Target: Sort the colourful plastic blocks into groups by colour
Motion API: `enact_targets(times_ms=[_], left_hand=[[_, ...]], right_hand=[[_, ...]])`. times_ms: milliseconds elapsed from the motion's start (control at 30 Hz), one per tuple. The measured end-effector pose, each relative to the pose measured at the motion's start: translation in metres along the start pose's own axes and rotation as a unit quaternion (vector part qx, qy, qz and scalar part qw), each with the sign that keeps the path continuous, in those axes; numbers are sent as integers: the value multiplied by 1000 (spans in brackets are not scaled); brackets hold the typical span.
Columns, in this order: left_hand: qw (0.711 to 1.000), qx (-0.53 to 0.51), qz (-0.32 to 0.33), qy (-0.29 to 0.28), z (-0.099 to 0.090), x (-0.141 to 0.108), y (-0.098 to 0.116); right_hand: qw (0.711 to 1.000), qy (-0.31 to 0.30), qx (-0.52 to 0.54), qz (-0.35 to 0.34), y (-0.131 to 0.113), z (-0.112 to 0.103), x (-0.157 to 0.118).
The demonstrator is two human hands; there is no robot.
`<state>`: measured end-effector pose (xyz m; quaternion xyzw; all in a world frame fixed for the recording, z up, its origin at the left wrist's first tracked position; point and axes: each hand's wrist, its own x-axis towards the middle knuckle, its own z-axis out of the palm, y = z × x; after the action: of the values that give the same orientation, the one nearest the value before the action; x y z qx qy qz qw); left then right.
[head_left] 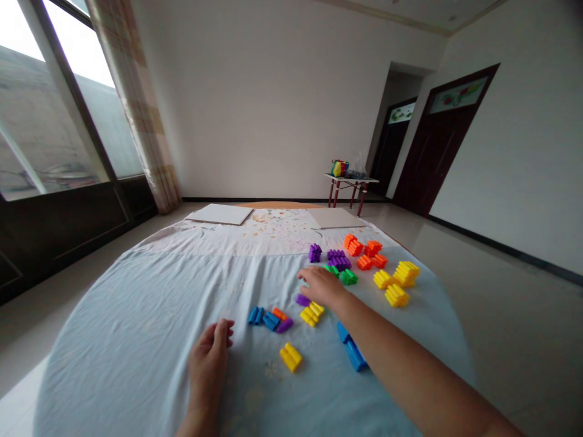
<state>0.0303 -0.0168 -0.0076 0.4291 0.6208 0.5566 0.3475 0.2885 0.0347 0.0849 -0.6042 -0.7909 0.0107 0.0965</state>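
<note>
My left hand rests on the cloth at the near left with its fingers curled in, and nothing shows in it. To its right lie blue plastic building pieces, an orange piece and a purple piece. My right hand reaches over the cloth, thumb and fingers apart, with nothing visible between them. Green pieces are right beside its knuckles, partly covered. Just below it are another purple piece and yellow pieces. A separate yellow piece lies nearer me.
Purple, orange and yellow clusters lie at the right. Large blue pieces are partly under my right forearm. Two flat boards lie at the far edge. A small table with bags stands beyond.
</note>
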Motion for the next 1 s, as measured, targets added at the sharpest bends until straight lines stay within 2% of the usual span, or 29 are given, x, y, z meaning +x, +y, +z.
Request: enact_targets(times_ms=[133, 300, 433, 533, 667, 767, 900, 1000], left_hand=[[1000, -4, 1, 5, 0, -2, 4], [1000, -7, -8, 9, 0, 0, 3], [1000, -1, -15, -2, -3, 2, 1], [1000, 5, -19, 5, -3, 0, 3], [1000, 13, -16, 1, -4, -2, 6], [1000, 14, -26, 0, -4, 0, 4], [999, 27, -37, -2, -4, 2, 3], [998, 42, -44, -1, -3, 1, 7]], right_hand=[[996, -67, -60, 4, -22, 14, -1], [991, -95, -77, 45, -25, 28, 3], [994, -80, -63, 47, -23, 28, 3], [999, -30, -5, 33, -17, 18, 0], [992, 44, 111, 41, 10, -2, -3], [979, 88, 161, 94, 47, -11, 1], [962, 106, 146, 204, 101, -14, 9], [954, 107, 119, 253, 133, -13, 15]])
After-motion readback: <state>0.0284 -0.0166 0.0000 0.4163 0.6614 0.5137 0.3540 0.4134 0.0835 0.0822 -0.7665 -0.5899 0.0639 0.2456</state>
